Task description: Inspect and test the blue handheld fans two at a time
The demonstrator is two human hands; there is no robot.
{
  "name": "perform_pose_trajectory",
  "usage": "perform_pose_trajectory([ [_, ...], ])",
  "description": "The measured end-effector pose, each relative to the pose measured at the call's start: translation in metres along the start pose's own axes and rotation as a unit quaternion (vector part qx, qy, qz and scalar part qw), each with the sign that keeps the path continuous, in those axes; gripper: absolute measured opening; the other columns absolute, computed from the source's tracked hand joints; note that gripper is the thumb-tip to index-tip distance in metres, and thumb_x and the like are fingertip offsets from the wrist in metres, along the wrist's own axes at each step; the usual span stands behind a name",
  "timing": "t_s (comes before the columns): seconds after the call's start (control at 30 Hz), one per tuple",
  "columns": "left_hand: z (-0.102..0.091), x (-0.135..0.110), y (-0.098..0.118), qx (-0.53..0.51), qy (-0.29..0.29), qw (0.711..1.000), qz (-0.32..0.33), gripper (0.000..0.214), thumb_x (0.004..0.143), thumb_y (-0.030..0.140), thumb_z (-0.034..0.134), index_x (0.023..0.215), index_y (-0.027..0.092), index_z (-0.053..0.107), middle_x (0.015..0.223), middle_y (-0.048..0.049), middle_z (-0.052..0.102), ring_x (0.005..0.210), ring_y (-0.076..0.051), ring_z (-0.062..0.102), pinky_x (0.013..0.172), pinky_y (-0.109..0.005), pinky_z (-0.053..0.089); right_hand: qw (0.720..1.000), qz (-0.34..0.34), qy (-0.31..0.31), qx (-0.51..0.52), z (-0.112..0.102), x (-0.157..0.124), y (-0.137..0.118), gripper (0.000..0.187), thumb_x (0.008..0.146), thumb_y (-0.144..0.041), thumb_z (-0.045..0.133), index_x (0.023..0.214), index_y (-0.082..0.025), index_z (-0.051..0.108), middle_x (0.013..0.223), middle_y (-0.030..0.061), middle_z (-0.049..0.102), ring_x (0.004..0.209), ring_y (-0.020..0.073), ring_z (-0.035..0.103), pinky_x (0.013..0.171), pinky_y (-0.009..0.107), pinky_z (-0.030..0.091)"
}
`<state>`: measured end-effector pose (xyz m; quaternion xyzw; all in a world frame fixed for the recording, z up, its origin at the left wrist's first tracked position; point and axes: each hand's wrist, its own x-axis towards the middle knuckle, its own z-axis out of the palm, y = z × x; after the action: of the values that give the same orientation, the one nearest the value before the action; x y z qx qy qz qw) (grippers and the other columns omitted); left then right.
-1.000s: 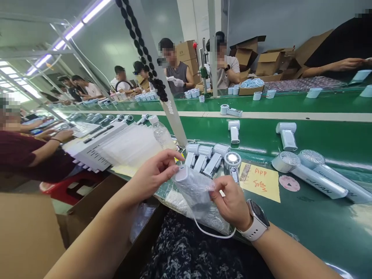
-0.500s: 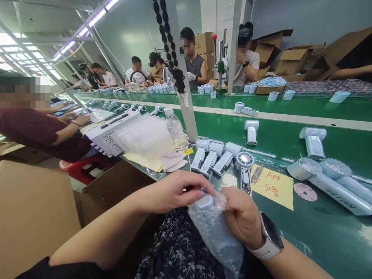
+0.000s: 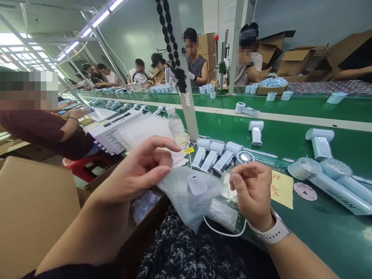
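Note:
A translucent bubble-wrap bag hangs in front of me, slightly blurred, with the pale end of a light-blue object showing through it. My left hand is at the bag's upper left edge, thumb and middle finger closed on it and the index finger raised. To the right, apart from the bag, my right hand has curled fingers with nothing visible in them. Below and between the hands lie another clear wrapped piece and a white cable. A round-headed handheld fan is partly hidden behind my right hand.
Several handheld fans line the green bench, with larger fans at right. A bottle stands by the post. A yellow note lies near my right hand. Cardboard is at left. Co-workers sit across and at left.
My right hand has let go of the bag and moved right and up. My left hand has moved left and up, and the bag has shifted left, uncovering the cable.

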<state>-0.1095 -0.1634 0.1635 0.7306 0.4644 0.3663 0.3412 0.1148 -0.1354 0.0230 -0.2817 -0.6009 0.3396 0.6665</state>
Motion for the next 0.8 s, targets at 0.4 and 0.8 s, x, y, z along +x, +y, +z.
perform_pose_trajectory([
  [0.4, -0.106, -0.05, -0.067, 0.354, 0.094, 0.916, -0.163, 0.013, 0.086, 0.016, 0.06, 0.094, 0.023, 0.068, 0.052, 0.0093, 0.05, 0.047, -0.009, 0.042, 0.049, -0.02, 0.025, 0.985, -0.01, -0.097, -0.142, 0.003, -0.012, 0.01, 0.025, 0.094, -0.018, 0.053, 0.116, -0.028, 0.049, 0.079, -0.0013, 0.06, 0.065, 0.0148, 0.058, 0.059, 0.029, 0.05],
  [0.8, -0.109, -0.061, -0.104, 0.385, 0.005, 0.85, -0.359, 0.011, 0.088, 0.026, 0.048, 0.09, 0.02, 0.057, 0.066, 0.0046, 0.055, 0.067, -0.017, 0.051, 0.065, -0.023, 0.033, 0.978, 0.023, -0.091, -0.189, 0.001, -0.007, 0.014, 0.017, 0.094, -0.019, 0.051, 0.11, -0.025, 0.053, 0.079, -0.0011, 0.061, 0.061, 0.0131, 0.059, 0.056, 0.027, 0.052],
])
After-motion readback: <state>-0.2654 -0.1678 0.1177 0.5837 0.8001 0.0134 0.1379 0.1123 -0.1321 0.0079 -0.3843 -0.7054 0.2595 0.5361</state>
